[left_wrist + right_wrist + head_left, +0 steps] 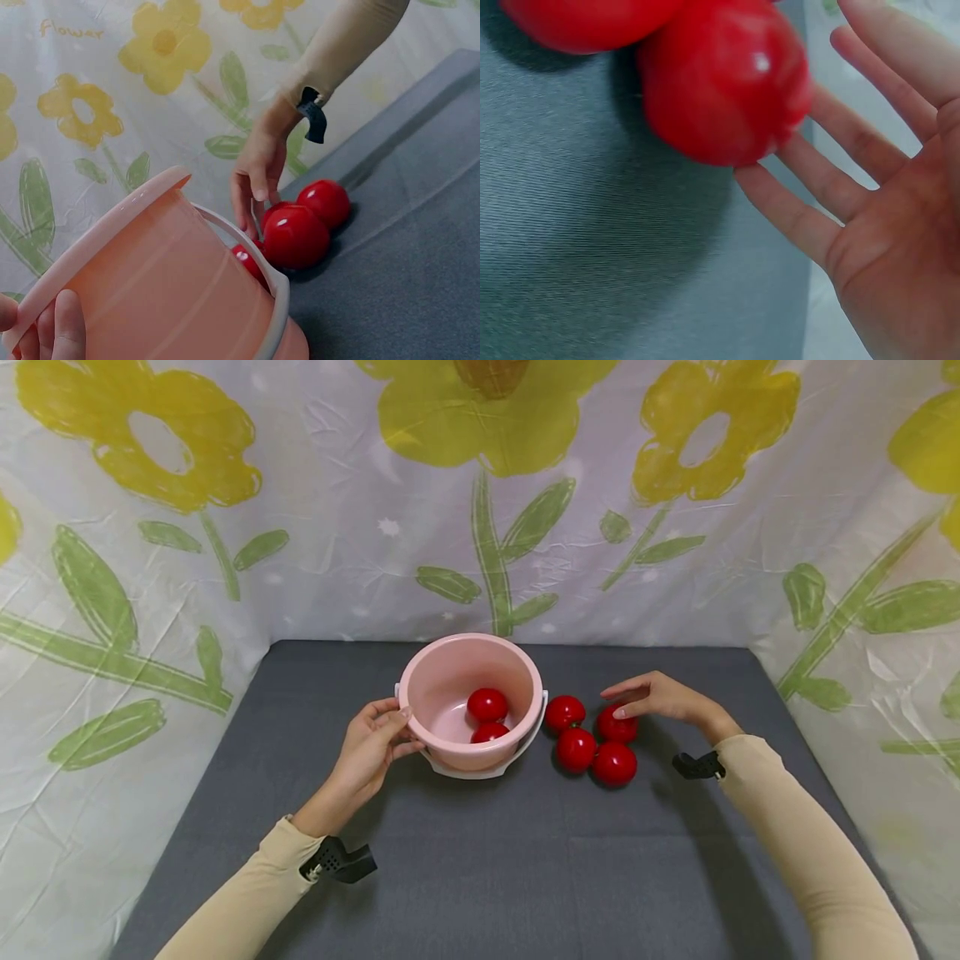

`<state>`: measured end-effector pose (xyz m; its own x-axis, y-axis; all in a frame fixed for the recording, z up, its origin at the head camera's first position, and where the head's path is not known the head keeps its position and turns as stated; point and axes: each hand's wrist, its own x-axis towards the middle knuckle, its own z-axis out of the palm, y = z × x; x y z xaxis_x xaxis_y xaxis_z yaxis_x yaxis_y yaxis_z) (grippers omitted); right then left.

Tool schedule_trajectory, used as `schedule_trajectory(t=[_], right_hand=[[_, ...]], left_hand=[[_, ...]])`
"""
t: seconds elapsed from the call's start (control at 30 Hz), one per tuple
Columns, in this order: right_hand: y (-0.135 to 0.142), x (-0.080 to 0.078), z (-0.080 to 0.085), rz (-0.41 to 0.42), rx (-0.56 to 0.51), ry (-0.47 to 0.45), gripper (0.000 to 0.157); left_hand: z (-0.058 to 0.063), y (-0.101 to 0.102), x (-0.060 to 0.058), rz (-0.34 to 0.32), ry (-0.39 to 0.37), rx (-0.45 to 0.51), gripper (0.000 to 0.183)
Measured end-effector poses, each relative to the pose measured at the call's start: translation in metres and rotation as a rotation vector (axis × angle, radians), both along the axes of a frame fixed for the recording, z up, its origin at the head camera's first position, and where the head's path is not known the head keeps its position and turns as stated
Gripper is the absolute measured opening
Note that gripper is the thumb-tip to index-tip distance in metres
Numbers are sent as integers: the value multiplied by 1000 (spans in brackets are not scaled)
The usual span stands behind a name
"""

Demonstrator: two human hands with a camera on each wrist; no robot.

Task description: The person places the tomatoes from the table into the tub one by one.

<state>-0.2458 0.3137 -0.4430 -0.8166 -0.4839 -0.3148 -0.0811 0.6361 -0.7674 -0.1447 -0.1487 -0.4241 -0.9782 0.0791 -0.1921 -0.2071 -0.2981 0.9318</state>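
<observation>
My left hand point(369, 750) pinches the left rim of a pink bucket point(471, 760), thumb on top and fingers against the outside. Its white handle point(279, 300) hangs down along the outer wall. Two red tomatoes point(487, 704) lie inside the bucket. Several more tomatoes sit clustered on the cloth just right of it. Over the far-right tomato point(617, 724) of that cluster is my right hand point(660, 697), its fingers spread and loosely extended. In the right wrist view, the fingertips point(754, 176) come right at the tomato's surface.
A dark grey cloth point(495, 868) covers the table. White curtains point(330, 527) printed with yellow flowers enclose the back and both sides. Each wrist wears a small black camera mount point(339, 860) over a beige sleeve point(247, 893).
</observation>
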Motion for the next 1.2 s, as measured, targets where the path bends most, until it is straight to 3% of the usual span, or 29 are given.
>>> schedule_trajectory(t=[0.2, 0.8, 0.97, 1.2], right_hand=[[1, 4, -8, -11, 17, -22, 53], [5, 7, -10, -23, 39, 22, 52], [8, 5, 3, -32, 39, 43, 52], [5, 0, 37, -22, 42, 65, 52]], left_hand=[[1, 1, -1, 8, -10, -8, 23], [0, 1, -1, 11, -13, -3, 24], [0, 1, -1, 9, -15, -4, 24], [0, 0, -1, 9, -16, -9, 25]])
